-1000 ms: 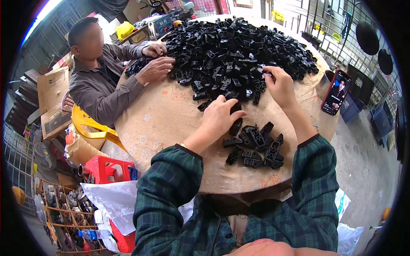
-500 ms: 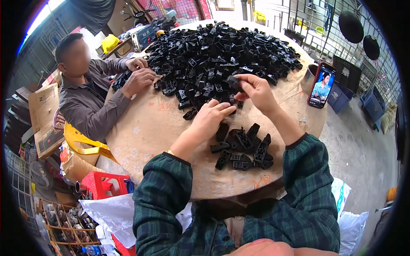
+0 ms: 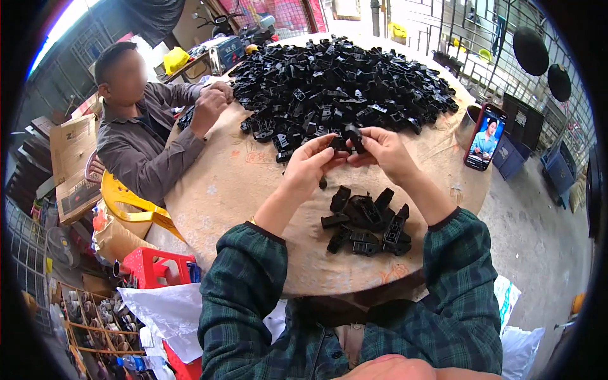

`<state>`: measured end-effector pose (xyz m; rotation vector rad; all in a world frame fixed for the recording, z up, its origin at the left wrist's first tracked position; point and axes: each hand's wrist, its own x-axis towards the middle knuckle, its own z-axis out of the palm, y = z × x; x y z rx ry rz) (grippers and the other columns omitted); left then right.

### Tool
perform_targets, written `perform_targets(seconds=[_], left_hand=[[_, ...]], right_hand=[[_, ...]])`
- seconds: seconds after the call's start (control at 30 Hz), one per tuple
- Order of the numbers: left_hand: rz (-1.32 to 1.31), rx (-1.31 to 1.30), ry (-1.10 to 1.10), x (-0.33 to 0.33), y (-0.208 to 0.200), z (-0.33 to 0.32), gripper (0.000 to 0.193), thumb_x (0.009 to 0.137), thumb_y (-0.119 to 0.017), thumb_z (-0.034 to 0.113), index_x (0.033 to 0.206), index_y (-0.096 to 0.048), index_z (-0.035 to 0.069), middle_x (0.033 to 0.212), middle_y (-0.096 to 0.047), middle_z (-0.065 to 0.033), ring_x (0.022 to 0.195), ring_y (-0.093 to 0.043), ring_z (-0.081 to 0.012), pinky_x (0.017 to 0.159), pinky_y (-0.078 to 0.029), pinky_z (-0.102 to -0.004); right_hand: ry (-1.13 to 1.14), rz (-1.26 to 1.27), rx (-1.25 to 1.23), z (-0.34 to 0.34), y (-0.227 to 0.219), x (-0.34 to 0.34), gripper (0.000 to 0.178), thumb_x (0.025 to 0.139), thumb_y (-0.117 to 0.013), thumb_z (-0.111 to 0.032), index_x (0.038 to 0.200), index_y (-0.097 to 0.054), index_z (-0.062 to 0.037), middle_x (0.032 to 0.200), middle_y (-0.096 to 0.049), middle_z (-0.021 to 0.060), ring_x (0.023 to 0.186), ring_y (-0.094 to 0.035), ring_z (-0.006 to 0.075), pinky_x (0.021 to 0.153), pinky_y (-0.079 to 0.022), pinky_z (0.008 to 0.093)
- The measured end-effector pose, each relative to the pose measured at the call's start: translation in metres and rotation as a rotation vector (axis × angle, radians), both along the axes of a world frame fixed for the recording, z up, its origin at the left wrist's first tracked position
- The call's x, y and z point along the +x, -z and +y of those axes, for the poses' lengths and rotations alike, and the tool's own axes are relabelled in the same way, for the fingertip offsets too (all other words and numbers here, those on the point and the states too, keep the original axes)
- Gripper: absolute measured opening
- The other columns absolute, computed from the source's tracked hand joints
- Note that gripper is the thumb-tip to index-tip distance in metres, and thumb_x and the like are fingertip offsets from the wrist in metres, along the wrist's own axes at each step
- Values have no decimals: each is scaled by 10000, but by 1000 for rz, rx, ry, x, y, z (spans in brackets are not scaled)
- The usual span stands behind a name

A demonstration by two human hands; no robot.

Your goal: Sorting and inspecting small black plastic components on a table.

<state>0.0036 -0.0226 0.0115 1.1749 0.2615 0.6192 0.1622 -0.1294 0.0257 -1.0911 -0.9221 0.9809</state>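
Over the table, just in front of a big heap of black plastic parts [image 3: 348, 82], my two hands are close together. My left hand [image 3: 308, 166] pinches a small black plastic part [image 3: 339, 144] between thumb and fingers. In my right hand [image 3: 387, 154] is another dark plastic part [image 3: 355, 139], upright and close against the first; whether the two are joined cannot be made out. Nearer to me, between my forearms, lies a small group of black plastic pieces [image 3: 366, 218], some with ribbed or slotted faces.
A round table [image 3: 253, 202] with a tan cover carries the heap. Across on the left a co-worker's hands [image 3: 214, 104] are at the heap's edge. A phone [image 3: 486, 137] stands at the right edge. A yellow chair [image 3: 130, 206] and red stool [image 3: 155, 267] are at left.
My right hand has come down and left with its part, meeting my left hand. The left hand has lifted from the heap's front edge with a part. The view has shifted slightly.
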Motion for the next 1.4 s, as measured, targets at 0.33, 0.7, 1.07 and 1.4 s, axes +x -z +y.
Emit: perform_targets(seconds=[0.33,0.7,1.07,1.4], left_hand=[[-87,73,-84,1,1,-20,323,848,-562,-2,1164,-501,-30,1031,-576,-61,899,-555,-109,841,-457,-246],[136,528,-331,-3,-6,-28,293,781,-600,-82,1063,-561,-11,912,-624,-48,821,-600,-101,748,-505,-231],[198,607,-212,-11,-18,-17,224,759,-635,-80,958,-561,-8,865,-636,-47,802,-608,-98,707,-505,-230],[39,264,-212,-11,-19,-45,334,805,-634,5,1122,-539,-35,940,-624,-47,844,-592,-85,734,-490,-202]], right_hand=[[14,-286,36,-1,10,-12,203,888,-452,-34,1033,-579,29,863,-622,55,747,-615,113,642,-536,248],[451,-1128,364,-14,-4,-30,202,794,-513,19,974,-603,-2,749,-589,137,669,-599,262,579,-461,338],[339,-1121,427,-17,-11,-21,202,793,-540,-21,983,-607,-7,735,-562,127,649,-566,296,576,-458,366],[498,-1472,457,-26,-21,-42,339,678,-612,-50,1014,-596,-8,834,-546,84,761,-541,245,640,-469,339]])
